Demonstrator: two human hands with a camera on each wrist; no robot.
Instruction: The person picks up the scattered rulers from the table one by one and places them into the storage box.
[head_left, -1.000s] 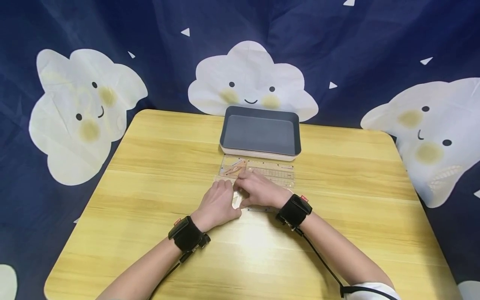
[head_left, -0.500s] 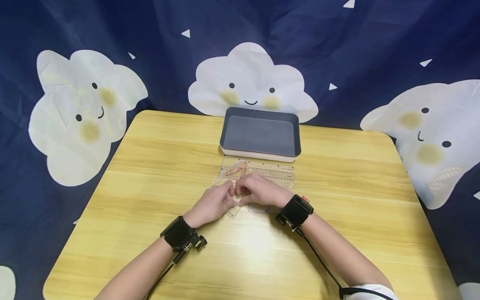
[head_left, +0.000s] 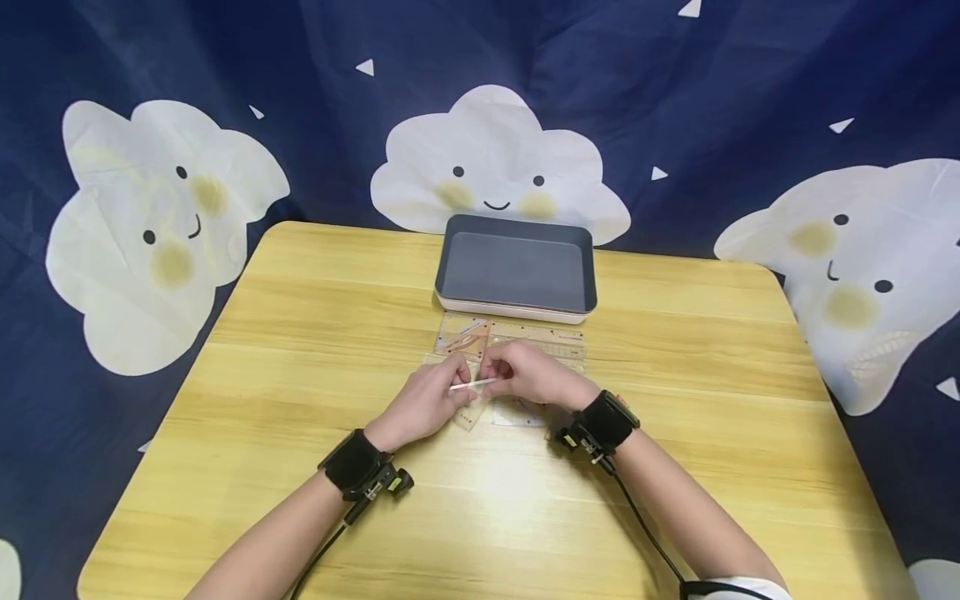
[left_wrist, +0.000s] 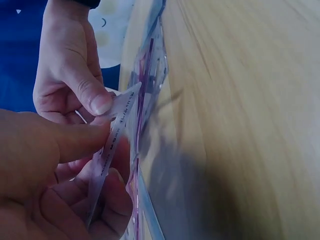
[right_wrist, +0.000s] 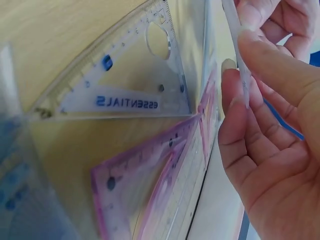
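Both hands meet over the middle of the wooden table [head_left: 300, 350]. Between them they pinch a thin clear plastic ruler [head_left: 472, 385], lifted edge-on just above the table. My left hand [head_left: 457, 393] grips its left end between thumb and fingers [left_wrist: 75, 140]. The other end [left_wrist: 125, 97] is pinched by my right hand [head_left: 492, 379] with thumb and fingertips [right_wrist: 240, 85]. Under the hands lie more drawing tools: a clear set square marked ESSENTIALS [right_wrist: 125, 95] and a pink-edged triangle [right_wrist: 150, 175].
A dark grey tray [head_left: 516, 229] with a pale base stands just beyond the hands. In front of it lie a clear set square [head_left: 461, 336] and a long clear ruler [head_left: 547, 340]. A dark blue cloth with white clouds [head_left: 495, 158] hangs behind the table.
The hands were pressed together low on the flat tools; now they have lifted a thin clear ruler off the table and hold it between them. The right wrist has shifted slightly right.
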